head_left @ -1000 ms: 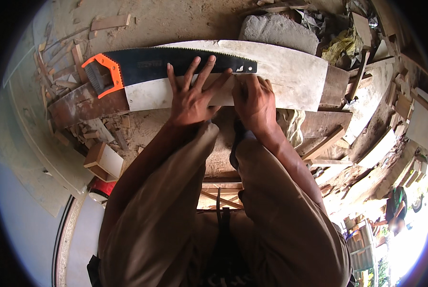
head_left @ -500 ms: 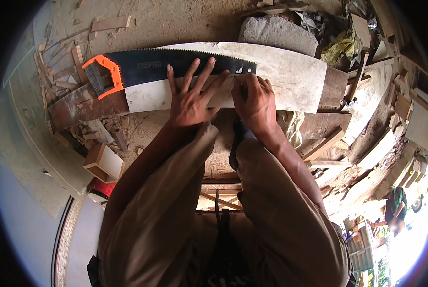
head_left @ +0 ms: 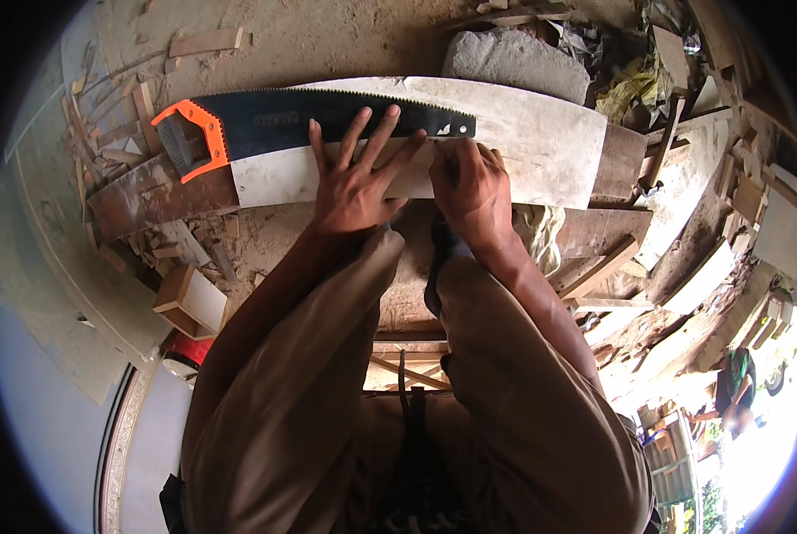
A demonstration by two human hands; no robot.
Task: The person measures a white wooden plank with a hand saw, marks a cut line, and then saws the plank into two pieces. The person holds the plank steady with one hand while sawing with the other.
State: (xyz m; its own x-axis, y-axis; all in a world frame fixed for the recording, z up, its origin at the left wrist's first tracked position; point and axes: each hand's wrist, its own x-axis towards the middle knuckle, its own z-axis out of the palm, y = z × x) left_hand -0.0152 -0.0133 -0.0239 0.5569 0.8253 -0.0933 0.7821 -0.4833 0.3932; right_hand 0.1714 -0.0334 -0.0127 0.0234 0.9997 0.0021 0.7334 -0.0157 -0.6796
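A hand saw (head_left: 274, 125) with a dark blade and an orange-and-black handle lies flat across a pale board (head_left: 550, 147), its teeth turned to the far side. My left hand (head_left: 356, 182) rests with fingers spread, the fingertips pressing on the blade and the palm over the board. Close to the blade's narrow tip, my right hand (head_left: 474, 191) is closed, its fingers bunched in a pinch against the board along the blade's near edge. What sits between those fingers is hidden. Beneath the pale board lies a brown plank (head_left: 145, 196), showing at the left.
Beyond the board sits a grey stone block (head_left: 519, 67). Wood offcuts lie on the ground to the left, near a small wooden box (head_left: 189, 303) and a red container (head_left: 185, 351). Planks and scraps crowd the right side. Another person (head_left: 735, 392) is at the far lower right.
Hardly anything differs: the saw, the board and both hands keep the same places, apart from a very slight shift of the whole picture.
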